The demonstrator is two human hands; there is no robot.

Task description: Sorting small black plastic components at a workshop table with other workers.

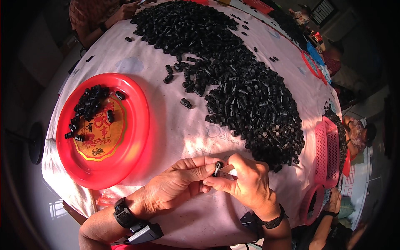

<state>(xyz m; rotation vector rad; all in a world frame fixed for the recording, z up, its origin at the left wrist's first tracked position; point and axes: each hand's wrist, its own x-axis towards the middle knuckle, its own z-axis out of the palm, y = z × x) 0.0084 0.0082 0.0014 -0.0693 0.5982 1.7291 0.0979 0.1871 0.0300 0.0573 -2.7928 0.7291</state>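
Observation:
Near the front edge of the table my two hands meet. Between the thumb and fingers of my left hand (179, 181) is a small black cylindrical plastic part (217, 167), held tilted. My right hand (254, 181) is closed in a pinch right beside that part, with something pale and thin (230, 171) showing between its fingers; its kind is not clear. Beyond my hands lies a big heap of the same black parts (254, 108). To the left, a round red plate (135, 129) carries a small cluster of black parts (89, 104) on its printed yellow middle.
A pale pink cloth (166, 121) covers the table, with a few loose black parts (186, 103) on it. Pink baskets (327, 152) stand at the right edge. Another person's hands (125, 10) work at the far left; a person's arm (327, 216) shows at the lower right.

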